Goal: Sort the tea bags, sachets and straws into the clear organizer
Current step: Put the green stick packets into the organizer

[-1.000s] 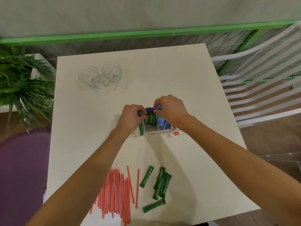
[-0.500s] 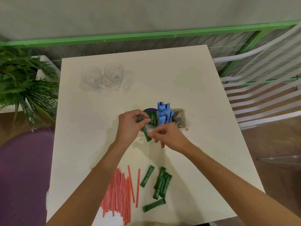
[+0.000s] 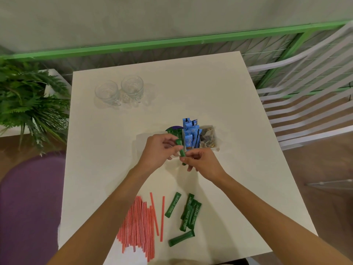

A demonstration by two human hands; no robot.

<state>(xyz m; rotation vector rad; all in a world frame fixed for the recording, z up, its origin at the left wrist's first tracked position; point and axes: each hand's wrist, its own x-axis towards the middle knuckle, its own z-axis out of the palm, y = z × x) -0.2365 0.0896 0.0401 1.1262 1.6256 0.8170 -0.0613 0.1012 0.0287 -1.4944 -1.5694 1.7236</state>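
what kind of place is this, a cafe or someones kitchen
Most likely a café seating area, though not certain: the white table carries two glass mugs, a heap of red straws and green sachets, and a slatted white chair stands by a green railing.

A white table (image 3: 210,92) was set before a pale grey wall (image 3: 172,16) edged by a green rail (image 3: 133,47). A white slatted chair (image 3: 305,104) was placed at the right on a wooden floor (image 3: 324,169); a fern (image 3: 24,100) was seen at the left, with a purple rounded surface (image 3: 28,197) below it
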